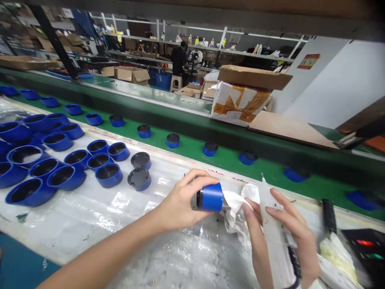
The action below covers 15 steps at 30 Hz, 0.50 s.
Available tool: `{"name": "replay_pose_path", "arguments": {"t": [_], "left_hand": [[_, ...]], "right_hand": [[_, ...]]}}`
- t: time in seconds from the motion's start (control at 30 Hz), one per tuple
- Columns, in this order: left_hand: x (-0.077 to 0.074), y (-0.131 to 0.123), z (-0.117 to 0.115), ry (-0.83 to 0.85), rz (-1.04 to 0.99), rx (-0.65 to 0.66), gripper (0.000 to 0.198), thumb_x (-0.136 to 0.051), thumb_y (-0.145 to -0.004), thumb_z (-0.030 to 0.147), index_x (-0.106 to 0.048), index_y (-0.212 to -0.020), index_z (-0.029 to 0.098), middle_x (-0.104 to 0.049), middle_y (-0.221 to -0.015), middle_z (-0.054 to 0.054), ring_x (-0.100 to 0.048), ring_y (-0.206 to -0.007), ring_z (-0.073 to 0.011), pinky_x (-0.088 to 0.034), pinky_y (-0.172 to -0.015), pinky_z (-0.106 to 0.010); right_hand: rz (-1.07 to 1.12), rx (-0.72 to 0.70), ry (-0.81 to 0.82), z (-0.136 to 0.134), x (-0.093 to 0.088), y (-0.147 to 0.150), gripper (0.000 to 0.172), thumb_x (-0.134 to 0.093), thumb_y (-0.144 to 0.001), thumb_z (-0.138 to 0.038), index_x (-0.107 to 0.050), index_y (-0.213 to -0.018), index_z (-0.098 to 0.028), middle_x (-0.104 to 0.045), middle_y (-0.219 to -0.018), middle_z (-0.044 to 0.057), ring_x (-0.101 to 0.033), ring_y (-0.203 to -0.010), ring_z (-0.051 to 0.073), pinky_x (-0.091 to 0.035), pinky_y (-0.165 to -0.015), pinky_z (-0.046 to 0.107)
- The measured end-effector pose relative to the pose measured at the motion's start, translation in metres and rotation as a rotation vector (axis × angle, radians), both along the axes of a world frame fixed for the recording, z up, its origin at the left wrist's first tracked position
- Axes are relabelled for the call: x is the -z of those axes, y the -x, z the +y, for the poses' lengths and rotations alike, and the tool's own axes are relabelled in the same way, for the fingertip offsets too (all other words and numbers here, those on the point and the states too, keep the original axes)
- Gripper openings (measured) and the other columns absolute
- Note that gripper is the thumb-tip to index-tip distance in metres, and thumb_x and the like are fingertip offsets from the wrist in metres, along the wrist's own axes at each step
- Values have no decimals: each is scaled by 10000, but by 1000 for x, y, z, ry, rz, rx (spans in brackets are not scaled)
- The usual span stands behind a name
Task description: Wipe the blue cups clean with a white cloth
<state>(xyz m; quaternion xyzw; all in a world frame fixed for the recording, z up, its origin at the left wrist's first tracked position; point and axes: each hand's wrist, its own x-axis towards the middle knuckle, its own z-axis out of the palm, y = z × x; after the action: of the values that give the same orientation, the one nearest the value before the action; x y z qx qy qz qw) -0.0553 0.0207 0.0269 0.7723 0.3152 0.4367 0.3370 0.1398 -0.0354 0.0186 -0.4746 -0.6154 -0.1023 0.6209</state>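
L hand [180, 202] grips a blue cap [211, 197] on its side, open end toward wrist, contents hidden. R hand [282, 237] closed round a white bottle [270, 216] w/ white cloth [237, 208], just right of cap. Left of cap: empty blue cups [108, 175] on plastic-covered bench [90, 224]. Beyond cap: green conveyor [192, 148] w/ more caps; shelves at back.

The cap [211, 196] and loose rings [108, 175] are blue, the cloth [237, 208] white, the conveyor belt [192, 148] green, and the carton [239, 102] white with orange patches.
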Motion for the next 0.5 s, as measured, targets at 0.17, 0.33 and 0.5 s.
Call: {"name": "replay_pose_path", "arguments": {"t": [0.17, 0.33, 0.5], "left_hand": [[10, -11, -14, -63, 131, 20, 582, -689, -824, 74, -540, -1348, 277, -555, -1301, -108, -621, -1214, -287, -554, -1036, -432], [19, -13, -18, -282, 232, -116, 663, -573, -821, -21, -457, -1401, 279, -561, -1281, -112, -608, -1155, -288, -580, -962, -424], [27, -15, -20, -315, 257, -161, 684, -622, -846, 3, -424, -1445, 265, -582, -1279, -126, -613, -1160, -295, -581, -971, -437]], "right_hand": [[63, -49, 9, -3, -3, 18, 303, -817, -861, -42, -607, -1055, -143, -682, -1128, 78, -708, -1107, 245, -635, -850, 260], [-64, -101, -24, -10, 5, 18, 300, -755, -849, 60, -591, -1003, -138, -670, -1045, 32, -723, -1087, 234, -654, -873, 256], [-234, -260, 7, -13, 20, 7, 221, -715, -906, 12, -668, -1057, -143, -524, -1511, 84, -701, -1143, 216, -614, -1038, 283]]}}
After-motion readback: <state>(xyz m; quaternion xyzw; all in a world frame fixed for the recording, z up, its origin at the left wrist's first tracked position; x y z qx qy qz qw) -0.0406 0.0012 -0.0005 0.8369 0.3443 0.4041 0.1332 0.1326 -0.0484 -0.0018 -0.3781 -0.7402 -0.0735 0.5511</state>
